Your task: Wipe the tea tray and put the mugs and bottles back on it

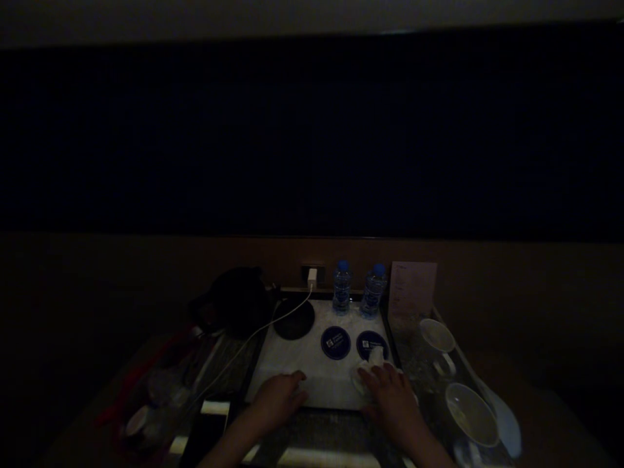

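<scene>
In dim light my right hand [391,398] lies over a crumpled white tissue [361,378] at the tray's front right, its fingers pressed down on it. Part of the tissue sticks up past the fingertips and overlaps a round dark-blue coaster [366,342]. A second dark-blue coaster [335,342] lies to the left of that one. My left hand [281,398] hovers or rests at the front left edge of the white tray [312,380]; which, I cannot tell. Its thumb and fingers are apart, with nothing seen between them.
Two blue-capped water bottles [342,289] stand at the tray's back, near a black round base [294,319]. A dark kettle [241,300] is at left. A white cable runs from a charger [312,278]. Two white cups [472,416] and a printed card [413,286] are at right.
</scene>
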`<act>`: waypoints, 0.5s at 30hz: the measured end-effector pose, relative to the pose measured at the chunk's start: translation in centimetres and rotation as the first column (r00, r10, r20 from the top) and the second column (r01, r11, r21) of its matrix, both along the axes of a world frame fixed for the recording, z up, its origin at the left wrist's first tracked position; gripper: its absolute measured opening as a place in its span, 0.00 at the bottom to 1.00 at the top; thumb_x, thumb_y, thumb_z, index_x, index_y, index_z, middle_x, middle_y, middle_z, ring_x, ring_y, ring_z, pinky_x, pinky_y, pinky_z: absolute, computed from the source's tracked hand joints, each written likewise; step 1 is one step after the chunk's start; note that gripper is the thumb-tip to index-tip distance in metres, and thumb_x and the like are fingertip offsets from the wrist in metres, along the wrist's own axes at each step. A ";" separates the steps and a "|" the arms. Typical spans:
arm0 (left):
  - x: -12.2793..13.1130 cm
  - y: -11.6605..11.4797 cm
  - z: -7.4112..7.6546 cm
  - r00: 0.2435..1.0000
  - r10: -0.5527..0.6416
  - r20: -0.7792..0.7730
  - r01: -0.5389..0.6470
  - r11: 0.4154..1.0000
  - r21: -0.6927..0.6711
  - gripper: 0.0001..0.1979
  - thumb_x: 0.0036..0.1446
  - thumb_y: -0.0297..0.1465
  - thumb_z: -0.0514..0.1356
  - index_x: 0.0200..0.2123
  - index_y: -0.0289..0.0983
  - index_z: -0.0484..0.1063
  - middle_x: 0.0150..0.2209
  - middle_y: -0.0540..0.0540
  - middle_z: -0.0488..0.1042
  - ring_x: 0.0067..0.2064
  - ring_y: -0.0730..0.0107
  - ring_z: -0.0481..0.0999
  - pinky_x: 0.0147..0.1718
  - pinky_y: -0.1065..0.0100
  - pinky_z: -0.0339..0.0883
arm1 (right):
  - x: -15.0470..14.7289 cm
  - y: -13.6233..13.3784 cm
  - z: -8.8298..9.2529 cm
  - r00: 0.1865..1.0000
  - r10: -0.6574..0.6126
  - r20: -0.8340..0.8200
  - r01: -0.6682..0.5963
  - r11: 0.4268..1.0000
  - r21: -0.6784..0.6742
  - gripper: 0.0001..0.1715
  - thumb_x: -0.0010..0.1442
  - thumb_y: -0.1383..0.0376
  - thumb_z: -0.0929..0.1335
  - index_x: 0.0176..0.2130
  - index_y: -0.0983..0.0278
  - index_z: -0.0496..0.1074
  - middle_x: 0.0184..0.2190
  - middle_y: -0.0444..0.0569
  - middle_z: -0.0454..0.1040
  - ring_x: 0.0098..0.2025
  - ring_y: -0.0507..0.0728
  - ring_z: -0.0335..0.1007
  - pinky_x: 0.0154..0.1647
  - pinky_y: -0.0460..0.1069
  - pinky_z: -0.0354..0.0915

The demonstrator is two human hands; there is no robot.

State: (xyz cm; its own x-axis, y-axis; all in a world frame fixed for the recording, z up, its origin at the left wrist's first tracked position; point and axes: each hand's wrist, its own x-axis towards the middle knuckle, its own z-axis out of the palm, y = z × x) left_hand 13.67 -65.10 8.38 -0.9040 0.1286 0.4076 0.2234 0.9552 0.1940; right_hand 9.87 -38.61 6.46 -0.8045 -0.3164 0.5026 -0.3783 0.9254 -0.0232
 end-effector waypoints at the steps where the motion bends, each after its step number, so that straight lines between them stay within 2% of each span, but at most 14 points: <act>1: 0.1 -0.2 -0.6 0.999 -0.030 0.013 0.030 0.999 0.034 0.22 0.58 0.36 0.54 0.54 0.36 0.72 0.46 0.38 0.80 0.49 0.54 0.78 0.48 0.60 0.68 | -0.2 0.1 0.0 1.000 0.002 -0.014 -0.001 1.000 0.011 0.43 0.54 0.66 0.69 0.66 0.52 0.56 0.66 0.54 0.62 0.68 0.73 0.51 0.66 0.67 0.51; 3: 0.2 -0.3 -1.5 0.994 -0.111 0.023 0.109 0.991 0.078 0.19 0.57 0.36 0.55 0.50 0.39 0.75 0.44 0.43 0.81 0.47 0.58 0.79 0.45 0.63 0.68 | -0.5 0.2 0.0 0.999 0.001 -0.035 0.000 0.999 0.044 0.46 0.54 0.66 0.70 0.67 0.48 0.53 0.66 0.54 0.62 0.67 0.74 0.54 0.64 0.68 0.53; 5: 0.0 0.1 -2.2 0.987 -0.157 0.019 0.156 0.986 0.055 0.16 0.56 0.36 0.57 0.45 0.40 0.77 0.44 0.43 0.81 0.47 0.57 0.78 0.46 0.63 0.67 | -0.8 0.3 0.1 0.999 0.017 -0.033 -0.014 0.997 0.078 0.46 0.52 0.64 0.71 0.66 0.48 0.55 0.65 0.55 0.64 0.65 0.76 0.56 0.61 0.69 0.56; 9: -0.3 1.0 -2.5 0.993 -0.117 0.002 0.117 0.993 -0.013 0.14 0.55 0.37 0.58 0.41 0.39 0.78 0.43 0.41 0.81 0.47 0.52 0.78 0.46 0.59 0.67 | -1.0 0.6 0.2 0.997 0.073 -0.005 -0.072 0.993 0.098 0.46 0.46 0.61 0.75 0.63 0.52 0.63 0.57 0.54 0.73 0.61 0.76 0.60 0.58 0.68 0.59; 15: -0.1 1.2 -2.0 0.997 -0.070 0.020 0.070 0.998 0.000 0.12 0.54 0.34 0.60 0.40 0.40 0.79 0.43 0.43 0.81 0.48 0.55 0.78 0.48 0.61 0.66 | -0.5 0.8 -0.4 0.996 0.082 -0.015 -0.081 0.994 0.071 0.46 0.46 0.68 0.73 0.62 0.52 0.63 0.57 0.51 0.73 0.62 0.75 0.59 0.60 0.68 0.57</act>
